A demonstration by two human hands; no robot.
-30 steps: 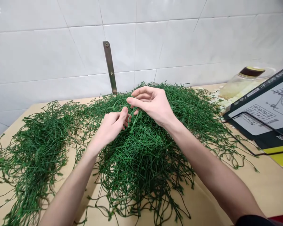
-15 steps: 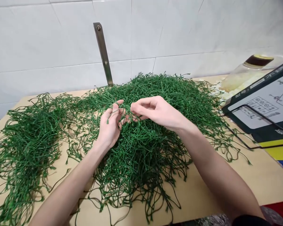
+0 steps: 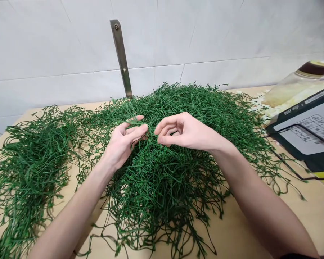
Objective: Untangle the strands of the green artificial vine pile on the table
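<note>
A large tangled heap of thin green strands (image 3: pixel 172 187) fills the middle of the table. Over its upper left part, my left hand (image 3: pixel 126 138) pinches a few green strands between thumb and fingers, their loose ends fanning out above it. Just to the right, my right hand (image 3: pixel 178 131) is curled with thumb and fingertips near each other at the strands; whether anything is between them is too small to tell. A second, smaller pile of green strands (image 3: pixel 37 162) lies at the left.
The wooden table (image 3: pixel 259 223) meets a white tiled wall with a metal bracket (image 3: pixel 121 57). At the right stand a dark box with a white label (image 3: pixel 310 133), a bent black wire frame (image 3: pixel 288 165) and a clear jar (image 3: pixel 288 88) with a dark lid.
My left thumb has closed onto the strands. My right hand has shifted slightly right and down, its fingers more curled. The camera view has turned a little to the left.
</note>
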